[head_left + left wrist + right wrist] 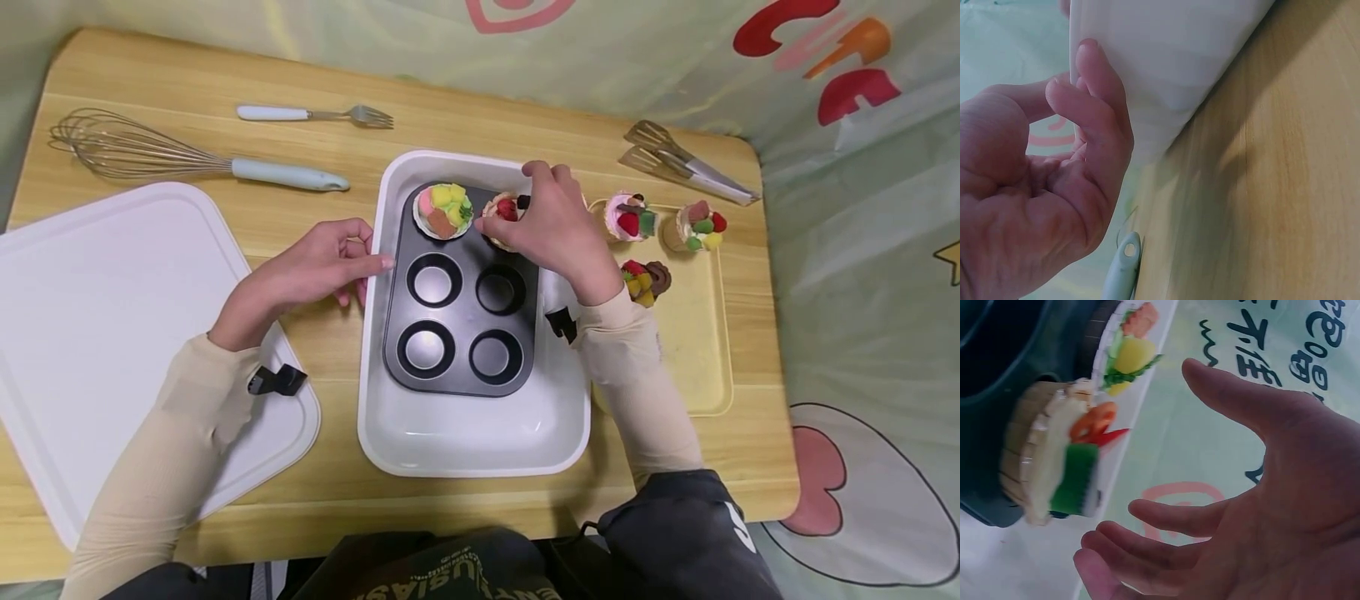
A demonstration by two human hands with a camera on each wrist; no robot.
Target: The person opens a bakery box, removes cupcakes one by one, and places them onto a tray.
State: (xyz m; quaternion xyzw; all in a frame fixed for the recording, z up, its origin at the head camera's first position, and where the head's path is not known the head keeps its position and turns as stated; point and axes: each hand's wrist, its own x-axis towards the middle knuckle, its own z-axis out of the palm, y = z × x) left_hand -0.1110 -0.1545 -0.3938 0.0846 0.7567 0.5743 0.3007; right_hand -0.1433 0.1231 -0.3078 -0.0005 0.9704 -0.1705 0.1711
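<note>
A dark muffin tin [465, 308] lies inside a deep white tray [472, 442]. In its far left cup sits a toy cupcake with yellow and pink fruit [444, 208]; in the far right cup stands another toy cupcake [1047, 459] with a green and red topping. My right hand [558, 225] is over that second cupcake, fingers spread and holding nothing; a gap shows between them in the right wrist view. At the tray's left rim my left hand [322, 262] grips the edge, thumb over the rim and fingers curled outside [1094, 131].
On the right, a yellow tray [693, 358] carries several toy cupcakes, partly behind my right arm. Tongs [686, 162] lie behind it. A whisk [195, 158] and fork [315, 114] lie at the back left, and a white board [112, 333] lies under my left forearm.
</note>
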